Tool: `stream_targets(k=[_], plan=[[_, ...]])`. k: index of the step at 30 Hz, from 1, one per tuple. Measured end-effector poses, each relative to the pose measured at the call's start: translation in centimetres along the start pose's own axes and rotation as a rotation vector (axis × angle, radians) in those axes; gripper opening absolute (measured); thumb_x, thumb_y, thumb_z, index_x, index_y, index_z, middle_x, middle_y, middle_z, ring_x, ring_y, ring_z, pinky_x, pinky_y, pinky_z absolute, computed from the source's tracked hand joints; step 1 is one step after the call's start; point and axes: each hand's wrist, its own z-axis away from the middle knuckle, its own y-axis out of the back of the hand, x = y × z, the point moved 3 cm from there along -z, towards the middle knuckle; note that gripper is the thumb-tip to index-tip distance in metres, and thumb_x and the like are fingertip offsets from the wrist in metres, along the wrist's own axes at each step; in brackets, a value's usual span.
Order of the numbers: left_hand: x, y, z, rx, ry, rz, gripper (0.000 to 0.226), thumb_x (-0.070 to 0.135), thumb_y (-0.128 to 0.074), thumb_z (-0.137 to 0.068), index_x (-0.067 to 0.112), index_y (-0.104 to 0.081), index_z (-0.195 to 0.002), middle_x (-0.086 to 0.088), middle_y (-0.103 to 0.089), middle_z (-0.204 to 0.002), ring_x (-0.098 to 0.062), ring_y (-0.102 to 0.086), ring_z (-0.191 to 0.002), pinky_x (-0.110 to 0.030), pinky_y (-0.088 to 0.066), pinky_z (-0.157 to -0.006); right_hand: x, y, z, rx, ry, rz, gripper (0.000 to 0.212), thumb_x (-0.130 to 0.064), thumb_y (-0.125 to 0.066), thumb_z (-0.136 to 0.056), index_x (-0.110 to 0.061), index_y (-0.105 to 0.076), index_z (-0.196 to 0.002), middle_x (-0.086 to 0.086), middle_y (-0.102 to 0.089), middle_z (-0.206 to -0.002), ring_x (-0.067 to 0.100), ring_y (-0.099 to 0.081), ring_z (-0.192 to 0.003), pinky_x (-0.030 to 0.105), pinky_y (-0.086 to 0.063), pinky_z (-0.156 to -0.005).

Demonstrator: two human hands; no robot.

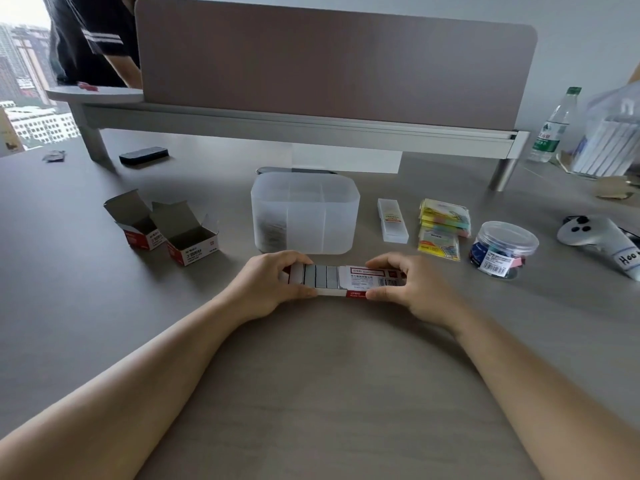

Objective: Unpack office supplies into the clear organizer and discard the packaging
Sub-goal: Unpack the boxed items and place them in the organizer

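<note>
left hand (273, 282) and right hand (408, 285): each pinches one end of staple box (346, 280), half slid open, before organizer (304, 213). stiff, light card; staples likely loose, best held by ends.

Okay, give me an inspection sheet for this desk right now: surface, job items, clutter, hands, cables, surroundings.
Surface: grey desk, matte.
Job's things: clear organizer upright, dark contents in its left compartment; staple box partly slid open, staple rows showing; two opened boxes left of the organizer; slim clear case, sticky-note packs and clip jar to its right.
Clutter: water bottle, controller, black block, plastic bag.
Hands: left hand grips the tray end; right hand grips the sleeve end.
Cables: nothing seen.
Surroundings: partition screen; another person behind; window far left.
</note>
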Motion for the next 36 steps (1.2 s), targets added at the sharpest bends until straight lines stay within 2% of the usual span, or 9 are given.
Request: stream_targets(k=[4, 9, 11, 18, 22, 25, 27, 30, 36], plan=[[-0.9, 1.0, 0.2, 0.025, 0.029, 0.023, 0.044, 0.022, -0.071, -0.073, 0.019, -0.057, -0.115, 0.005, -0.055, -0.105, -0.015, -0.054, -0.094, -0.019, -0.038, -0.076, 0.8, 0.5, 0.1, 0.003, -0.044, 0.071, 0.044, -0.022, -0.066, -0.078, -0.016, -0.053, -0.12, 0.003, -0.057, -0.122, 0.006, -0.046, -0.101, 0.021, -0.036, -0.089], [-0.9, 1.4, 0.4, 0.047, 0.037, 0.062, 0.041, 0.018, -0.07, -0.074, 0.019, -0.057, -0.113, 0.003, -0.058, -0.096, -0.011, -0.053, -0.078, -0.008, -0.038, -0.066, 0.2, 0.3, -0.1, 0.033, -0.039, 0.139, 0.048, -0.028, -0.064, -0.08, -0.016, -0.05, -0.124, 0.002, -0.048, -0.133, 0.014, -0.044, -0.117, 0.022, -0.031, -0.092], [-0.7, 1.3, 0.3, 0.045, 0.046, 0.088, 0.041, 0.017, -0.071, -0.074, 0.019, -0.057, -0.112, 0.003, -0.058, -0.092, -0.012, -0.053, -0.075, -0.012, -0.04, -0.068, -0.8, 0.4, -0.3, 0.111, 0.021, 0.154, 0.046, -0.032, -0.062, -0.081, -0.017, -0.051, -0.123, 0.0, -0.047, -0.133, 0.013, -0.042, -0.12, 0.021, -0.029, -0.092], [0.6, 1.7, 0.2, 0.031, -0.002, 0.146, 0.037, 0.011, -0.07, -0.073, 0.019, -0.056, -0.106, -0.003, -0.058, -0.097, -0.026, -0.059, -0.092, -0.036, -0.049, -0.086, -4.1, -1.0, -2.5, 0.048, -0.041, -0.138, 0.036, -0.04, -0.06, -0.081, -0.012, -0.059, -0.103, 0.0, -0.063, -0.088, 0.011, -0.059, -0.073, 0.018, -0.046, -0.062], [1.0, 2.9, -0.1, 0.042, 0.008, 0.229, 0.036, 0.006, -0.07, -0.072, 0.023, -0.053, -0.099, -0.005, -0.057, -0.097, -0.02, -0.057, -0.079, -0.04, -0.052, -0.083, -5.5, -1.0, -3.5, -0.058, -0.081, -0.281, 0.014, -0.019, -0.062, -0.082, -0.007, -0.059, -0.088, 0.003, -0.059, -0.07, 0.011, -0.055, -0.053, 0.015, -0.045, -0.044], [1.5, 4.3, -0.6, 0.049, 0.002, 0.279, 0.036, 0.003, -0.069, -0.072, 0.016, -0.056, -0.103, -0.004, -0.057, -0.095, -0.013, -0.054, -0.069, -0.035, -0.052, -0.075, -6.3, -0.2, -4.4, -0.097, -0.114, -0.442, 0.004, -0.008, -0.057, -0.084, -0.012, -0.057, -0.082, 0.005, -0.059, -0.072, 0.012, -0.056, -0.054, 0.015, -0.047, -0.046], [2.2, 5.4, -1.1, 0.057, -0.007, 0.285, 0.038, 0.001, -0.067, -0.073, 0.013, -0.056, -0.108, 0.0, -0.057, -0.096, -0.016, -0.056, -0.079, -0.027, -0.052, -0.074, -6.9, 0.4, -5.0, -0.103, -0.108, -0.495, 0.007, -0.007, -0.055, -0.085, -0.013, -0.057, -0.082, 0.006, -0.06, -0.073, 0.013, -0.057, -0.055, 0.017, -0.05, -0.049], [3.1, 7.3, -2.5, 0.104, -0.003, 0.287, 0.04, 0.001, -0.066, -0.075, 0.012, -0.055, -0.111, -0.004, -0.055, -0.106, -0.025, -0.056, -0.094, -0.034, -0.049, -0.085, -8.0, 1.4, -6.4, -0.085, -0.081, -0.512, 0.005, -0.009, -0.054, -0.087, -0.013, -0.056, -0.087, 0.005, -0.06, -0.071, 0.012, -0.059, -0.055, 0.017, -0.051, -0.051], [2.9, 9.6, -6.7, 0.16, 0.043, 0.294, 0.036, 0.014, -0.062, -0.082, 0.017, -0.053, -0.117, -0.013, -0.053, -0.101, -0.015, -0.059, -0.069, -0.031, -0.051, -0.08, -8.5, 2.3, -10.2, 0.036, -0.062, -0.504, 0.008, -0.007, -0.056, -0.085, -0.009, -0.056, -0.092, 0.006, -0.058, -0.065, 0.01, -0.06, -0.048, 0.017, -0.053, -0.05]])
